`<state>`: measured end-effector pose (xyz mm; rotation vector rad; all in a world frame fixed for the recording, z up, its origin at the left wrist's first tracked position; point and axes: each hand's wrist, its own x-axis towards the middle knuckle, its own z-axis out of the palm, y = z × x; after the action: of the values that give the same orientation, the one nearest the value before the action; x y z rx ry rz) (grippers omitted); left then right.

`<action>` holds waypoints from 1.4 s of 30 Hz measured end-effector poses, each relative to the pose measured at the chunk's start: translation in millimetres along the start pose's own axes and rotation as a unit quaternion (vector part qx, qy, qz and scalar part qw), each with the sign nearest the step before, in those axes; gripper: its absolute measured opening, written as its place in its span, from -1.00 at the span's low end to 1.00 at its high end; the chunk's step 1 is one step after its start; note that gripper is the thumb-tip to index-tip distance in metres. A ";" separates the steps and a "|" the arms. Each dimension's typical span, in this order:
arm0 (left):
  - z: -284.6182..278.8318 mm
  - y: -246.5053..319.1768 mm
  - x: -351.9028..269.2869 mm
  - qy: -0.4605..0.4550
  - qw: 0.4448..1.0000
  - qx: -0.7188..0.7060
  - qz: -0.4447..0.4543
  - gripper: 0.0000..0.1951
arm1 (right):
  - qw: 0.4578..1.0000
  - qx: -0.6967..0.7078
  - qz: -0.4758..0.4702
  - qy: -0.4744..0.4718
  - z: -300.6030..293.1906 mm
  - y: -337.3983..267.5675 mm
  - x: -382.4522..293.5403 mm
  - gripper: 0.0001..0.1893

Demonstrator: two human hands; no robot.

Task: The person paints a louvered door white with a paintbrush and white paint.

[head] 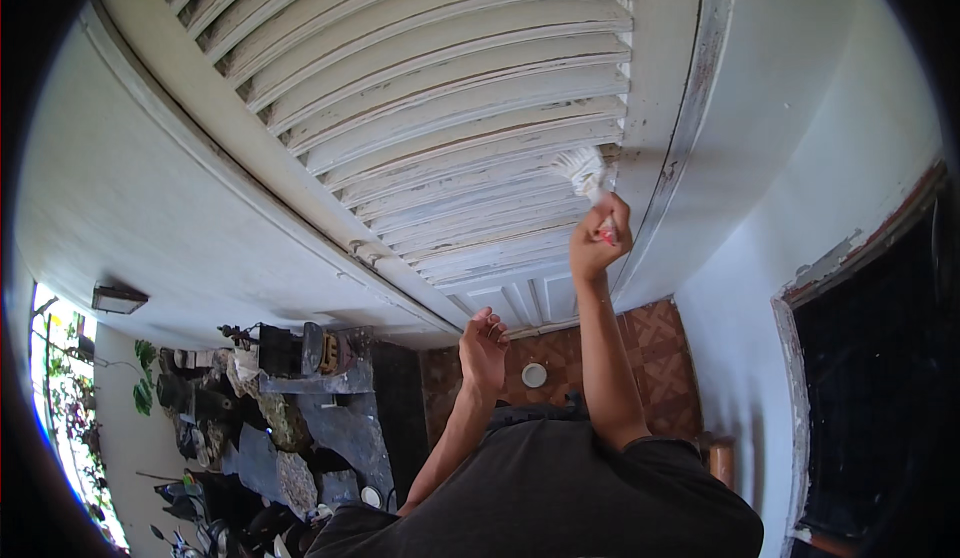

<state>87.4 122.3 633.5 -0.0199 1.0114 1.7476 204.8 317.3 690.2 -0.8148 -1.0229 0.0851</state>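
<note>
My right hand [600,239] grips the handle of a paintbrush [585,171], whose bristles are coated in white. The red end of the handle shows below my fist. The bristles are at the right end of the slats of a white louvred wooden door [465,130], seemingly against them. Old paint is worn and chipped along several slats. My left hand [484,348] is raised in front of the door's lower panels, holding nothing, its fingers loosely curled. On the floor between my arms stands a small round white container [534,375]; its contents are hard to make out.
Patterned brown tiles [652,348] cover the floor at the door's foot. To the left, a grey ledge [330,381] bears stones and clutter, with a motorcycle [202,532] beyond. A wall lamp [120,300] juts from the left wall. A dark opening [870,378] with a chipped frame is at the right.
</note>
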 end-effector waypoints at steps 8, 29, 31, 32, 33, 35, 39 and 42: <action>-5.1 2.3 3.3 0.014 1.000 0.000 -0.004 -0.75 | 0.971 0.132 0.199 0.032 -24.1 -45.3 6.7 -0.78; -32.6 36.1 -2.9 -0.011 0.999 -0.040 0.016 -0.76 | 0.997 -0.031 0.041 0.056 -9.2 -18.7 44.0 -0.85; -42.3 40.7 -1.6 0.007 0.999 -0.044 0.017 -0.76 | 0.993 -0.029 0.098 0.051 -23.5 -35.5 41.5 -0.82; -47.0 43.8 -0.3 0.007 0.999 -0.050 0.015 -0.76 | 0.992 -0.002 0.103 0.069 -24.4 -48.7 37.4 -0.78; -48.6 46.8 -1.1 0.007 0.998 -0.055 0.016 -0.76 | 0.993 0.001 0.100 0.065 -25.1 -59.6 36.2 -0.78; -50.8 51.8 -2.9 0.019 0.998 -0.059 0.024 -0.75 | 0.984 0.021 0.142 0.104 -23.9 -75.8 36.3 -0.73; -55.8 60.4 -5.4 0.012 0.998 -0.053 0.018 -0.77 | 0.972 0.032 0.220 0.071 -21.4 -88.3 39.1 -0.67; -68.3 64.2 -6.7 0.003 0.998 -0.065 0.012 -0.77 | 0.973 0.025 0.214 0.078 -10.9 -80.3 21.7 -0.68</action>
<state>9.8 69.3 632.3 -0.0963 0.9052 1.8330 201.3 263.3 754.4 -0.9698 -0.6817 0.4070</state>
